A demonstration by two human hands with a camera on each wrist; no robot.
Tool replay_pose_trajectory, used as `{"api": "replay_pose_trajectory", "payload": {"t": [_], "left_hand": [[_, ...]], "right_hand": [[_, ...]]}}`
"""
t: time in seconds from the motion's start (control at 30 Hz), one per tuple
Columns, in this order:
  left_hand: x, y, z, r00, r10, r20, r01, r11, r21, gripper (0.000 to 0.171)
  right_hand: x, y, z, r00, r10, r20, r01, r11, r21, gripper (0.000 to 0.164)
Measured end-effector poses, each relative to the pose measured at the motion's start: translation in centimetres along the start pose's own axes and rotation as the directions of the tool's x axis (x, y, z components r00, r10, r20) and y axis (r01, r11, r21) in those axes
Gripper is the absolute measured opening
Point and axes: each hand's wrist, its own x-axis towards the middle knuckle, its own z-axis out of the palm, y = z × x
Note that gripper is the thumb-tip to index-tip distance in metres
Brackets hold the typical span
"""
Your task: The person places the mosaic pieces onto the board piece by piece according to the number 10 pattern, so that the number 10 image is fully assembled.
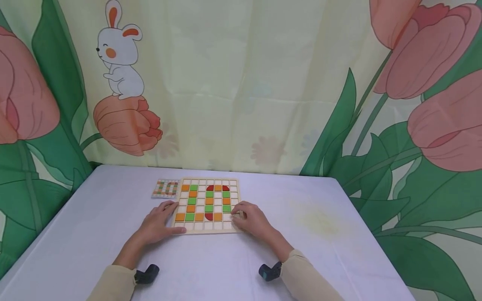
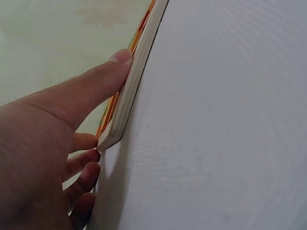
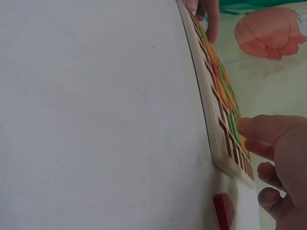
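A wooden grid board (image 1: 207, 230) lies on the table, with green, orange and red tiles forming a pattern in its cells. My left hand (image 1: 155, 223) rests at its near left corner, the thumb (image 2: 115, 67) along the front rim and the other fingers by the left side. Over the board's right side, my right hand (image 1: 252, 217) has its thumb (image 3: 256, 128) and index finger close together at the lower right cells. Whether a tile is between them I cannot tell. A red piece (image 3: 224, 211) lies beside the board in the right wrist view, hidden in the head view.
A small card (image 1: 165, 189) printed with a similar tile pattern lies against the board's upper left side. The table has a white cloth (image 1: 211, 267). Behind it hangs a curtain (image 1: 241, 83) with a rabbit and tulips.
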Motion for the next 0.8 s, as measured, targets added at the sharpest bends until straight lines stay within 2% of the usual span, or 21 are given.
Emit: {"api": "replay_pose_trajectory", "payload": {"t": [0.17, 0.47, 0.67, 0.8], "left_hand": [[-0.1, 0.3, -0.3, 1.0, 0.0, 0.01, 0.0, 1.0, -0.005, 0.104], [0.1, 0.1, -0.1, 1.0, -0.006, 0.016, 0.006, 1.0, 0.004, 0.104], [-0.1, 0.2, -0.1, 1.0, -0.019, 0.021, 0.019, 1.0, -0.002, 0.105], [-0.1, 0.2, 0.0, 1.0, -0.014, 0.021, 0.014, 1.0, 0.002, 0.105]], "right_hand": [[-1.2, 1.2, -1.2, 1.0, 0.031, -0.006, -0.031, 0.999, 0.012, 0.016], [-3.0, 2.8, -2.3, 0.998, 0.059, -0.029, -0.06, 0.998, -0.035, 0.016], [-4.0, 2.9, -2.5, 0.992, 0.113, -0.052, -0.119, 0.984, -0.129, 0.024], [-4.4, 2.7, -2.4, 0.988, 0.151, -0.036, -0.155, 0.971, -0.179, 0.028]]}}
